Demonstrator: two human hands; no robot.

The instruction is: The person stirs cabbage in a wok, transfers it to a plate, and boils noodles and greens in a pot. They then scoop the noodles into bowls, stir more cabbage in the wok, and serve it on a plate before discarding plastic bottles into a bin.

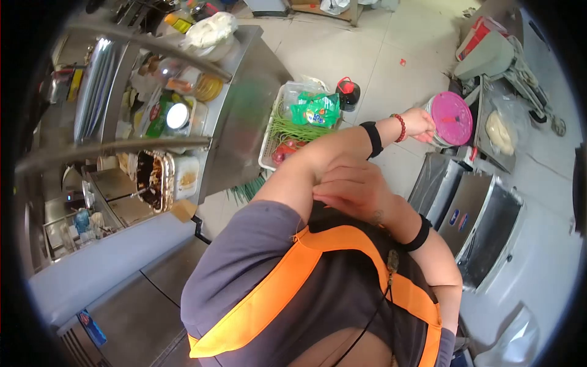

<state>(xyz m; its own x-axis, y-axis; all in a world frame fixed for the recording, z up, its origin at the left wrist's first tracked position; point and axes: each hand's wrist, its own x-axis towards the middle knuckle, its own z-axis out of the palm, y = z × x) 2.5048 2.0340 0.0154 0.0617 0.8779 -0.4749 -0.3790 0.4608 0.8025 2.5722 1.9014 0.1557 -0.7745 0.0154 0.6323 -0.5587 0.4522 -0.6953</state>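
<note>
Left hand [420, 126] at lid [452, 118] edge, floor [379, 79] alongside

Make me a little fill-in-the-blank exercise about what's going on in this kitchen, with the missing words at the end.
1. The person's left hand is at the edge of a round lid coloured ____.
2. The fingers of the right hand are against the person's other ____.
3. The beaded bracelet is coloured ____.
4. The plastic pouch in the white basket is mainly ____ in colour.

Missing words: pink; arm; red; green.
</note>
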